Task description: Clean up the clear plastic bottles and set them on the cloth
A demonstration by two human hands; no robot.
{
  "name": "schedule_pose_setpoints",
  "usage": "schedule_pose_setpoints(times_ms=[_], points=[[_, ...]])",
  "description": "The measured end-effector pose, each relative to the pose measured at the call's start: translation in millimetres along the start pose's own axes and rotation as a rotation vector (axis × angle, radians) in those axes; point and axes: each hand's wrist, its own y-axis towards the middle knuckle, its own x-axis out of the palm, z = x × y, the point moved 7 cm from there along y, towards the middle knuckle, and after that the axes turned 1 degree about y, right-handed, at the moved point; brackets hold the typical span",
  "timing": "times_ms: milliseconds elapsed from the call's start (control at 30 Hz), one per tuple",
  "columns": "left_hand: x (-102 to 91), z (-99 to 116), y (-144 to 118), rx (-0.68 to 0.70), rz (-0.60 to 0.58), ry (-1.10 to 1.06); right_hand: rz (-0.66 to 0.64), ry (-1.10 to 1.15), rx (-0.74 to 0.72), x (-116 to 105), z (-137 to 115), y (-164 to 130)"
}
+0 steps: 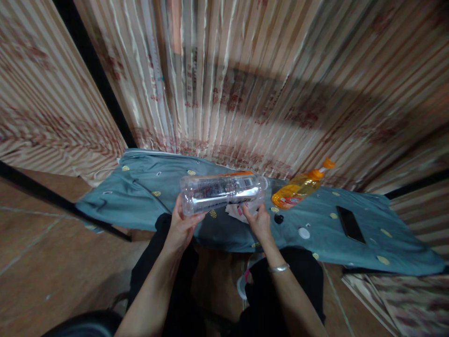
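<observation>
A clear plastic bottle (pixel 220 192) lies sideways in the air between my hands, above the cloth-covered table. My left hand (pixel 184 222) grips its base end at the left, thumb along the lower side. My right hand (pixel 257 220) is closed at the neck end, its thumb against the bottle's label; some fingers are hidden behind. The label carries small dark print and an orange strip. Under the bottle, close to my right hand, shows a whitish piece of paper or wrapper (pixel 236 211). An orange dish soap bottle (pixel 298 189) stands to the right.
On the blue-green cloth (pixel 224 238) lie a small black cap (pixel 278 218), a white round lid (pixel 303 233) and, farther right, a dark phone (pixel 351 224). Striped curtains (pixel 245 93) hang directly behind the table. Black metal poles (pixel 98 75) frame the left side.
</observation>
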Motion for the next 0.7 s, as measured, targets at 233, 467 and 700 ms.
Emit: schedule_pose_setpoints(times_ms=[233, 467, 700], points=[[-0.7, 0.0, 0.3, 0.003, 0.003, 0.009, -0.022, 0.006, 0.02, -4.1, -2.5, 0.6], [1.9, -0.1, 0.1, 0.017, -0.04, 0.01, -0.013, 0.006, 0.001, -6.3, 3.0, 5.9], [1.5, -1.6, 0.1, 0.002, -0.038, 0.007, -0.004, -0.017, -0.037, -8.8, 5.0, 7.8]])
